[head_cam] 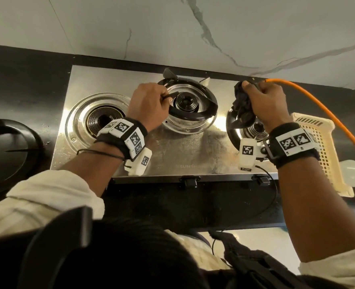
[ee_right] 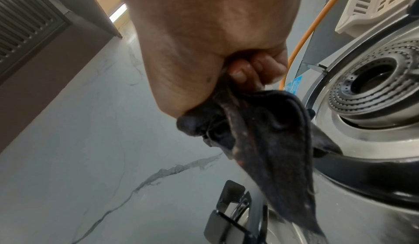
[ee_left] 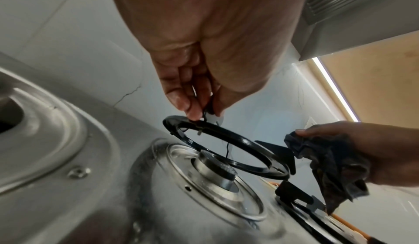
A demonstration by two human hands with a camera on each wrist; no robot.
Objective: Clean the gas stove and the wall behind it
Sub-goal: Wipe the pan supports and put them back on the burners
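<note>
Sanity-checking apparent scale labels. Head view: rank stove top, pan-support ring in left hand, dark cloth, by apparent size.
1. Stove top
2. Pan-support ring, gripped by left hand
3. Dark cloth, bunched in right hand; partly hidden, so likely undersized.

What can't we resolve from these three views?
- Left hand grip on the pan support ring: head view shows only the hand's back; in the left wrist view the fingertips cover the contact.
- Right burner: partly hidden by the dark cloth and right hand in the head view.
- Stove front lettering: too faint to read.
- Knobs: foreshortened below the front edge.
</note>
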